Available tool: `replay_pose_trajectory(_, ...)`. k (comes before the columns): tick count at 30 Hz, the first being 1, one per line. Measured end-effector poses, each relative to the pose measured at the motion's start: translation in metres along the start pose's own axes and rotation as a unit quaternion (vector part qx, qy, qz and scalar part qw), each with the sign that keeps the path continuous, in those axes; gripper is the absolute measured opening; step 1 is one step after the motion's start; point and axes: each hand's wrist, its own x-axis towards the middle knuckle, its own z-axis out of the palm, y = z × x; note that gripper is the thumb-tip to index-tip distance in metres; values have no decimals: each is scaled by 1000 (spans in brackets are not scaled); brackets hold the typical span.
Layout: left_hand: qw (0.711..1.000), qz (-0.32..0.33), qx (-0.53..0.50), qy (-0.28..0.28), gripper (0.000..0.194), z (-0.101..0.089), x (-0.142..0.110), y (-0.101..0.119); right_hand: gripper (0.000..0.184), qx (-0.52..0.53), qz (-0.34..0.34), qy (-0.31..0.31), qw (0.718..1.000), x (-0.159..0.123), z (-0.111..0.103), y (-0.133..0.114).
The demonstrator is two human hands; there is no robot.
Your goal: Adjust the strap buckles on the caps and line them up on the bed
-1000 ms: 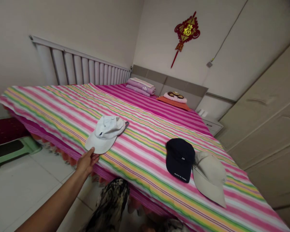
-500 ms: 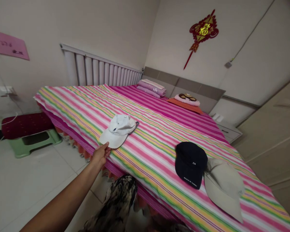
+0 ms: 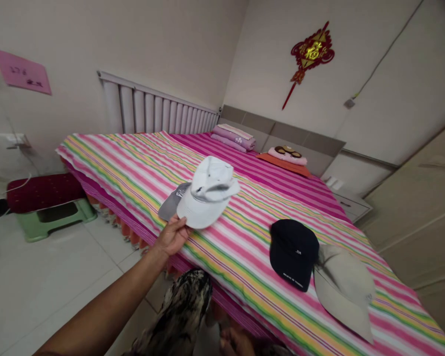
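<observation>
Near the front edge of a bed covered with a pink, white, yellow and green striped cotton sheet (image 3: 133, 168), a navy-blue fabric cap (image 3: 294, 252) with small white lettering on its brim was seen, and from it the other places were taken. To its left and farther back, a white cloth baseball cap (image 3: 212, 185) with a small dark emblem was held by the left hand (image 3: 173, 236), its brim edge being pinched between thumb and fingers. The white cap was tilted, with its brim directed toward the person; whether the sheet was touched by it could not be told. Beyond the white cap, farther left of the navy cap, a grey cap (image 3: 172, 201) with pale lettering was partly covered from view. Immediately right of the navy cap, a beige curved-brim cap (image 3: 344, 284) was laid, the two touching or nearly so. Below and left of the navy cap, the right hand (image 3: 237, 342) was seen dimly at the lower border, partly cut off; how its fingers were set could not be told. Far behind the navy cap, a folded lilac quilt (image 3: 233, 139) was placed by the grey headboard (image 3: 282, 132).
</observation>
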Motion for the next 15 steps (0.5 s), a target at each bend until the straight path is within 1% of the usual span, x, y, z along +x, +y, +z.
replay_pose_trajectory(2,996,-73,-7,-40,50,0,-22,-21,51,95,-20,10,995,3,-12,-15)
replay_pose_trajectory(3,991,-115,-15,-61,50,-1,-35,-33,60,192,-31,29,980,3,-21,-25)
replay_pose_trajectory(4,985,-152,-23,-79,49,-3,-48,-45,67,306,-44,43,950,1,-33,-36)
replay_pose_trajectory(5,977,-186,-30,-98,47,-5,-62,-57,72,402,-60,71,911,-1,-45,-48)
replay_pose_trajectory(6,968,-217,-36,-123,47,-8,-75,-68,75,486,-74,99,865,-4,-59,-60)
replay_pose_trajectory(7,960,-241,-42,-140,49,-11,-86,-78,73,548,-74,146,820,-8,-72,-71)
replay_pose_trajectory(8,951,-265,-44,-156,49,-14,-97,-86,66,587,-68,196,783,-10,-84,-80)
replay_pose_trajectory(9,943,-285,-42,-167,49,-17,-105,-93,62,609,-67,244,752,-13,-95,-87)
replay_pose_trajectory(10,938,-299,-37,-172,49,-21,-112,-98,58,619,-70,275,732,-14,-103,-93)
replay_pose_trajectory(11,935,-309,-29,-175,49,-24,-116,-102,54,622,-73,293,722,-15,-109,-97)
replay_pose_trajectory(12,933,-314,-20,-175,48,-28,-119,-105,51,624,-78,298,718,-15,-113,-100)
replay_pose_trajectory(15,926,-326,4,-191,49,-36,-120,-108,46,634,-85,278,717,-14,-111,-105)
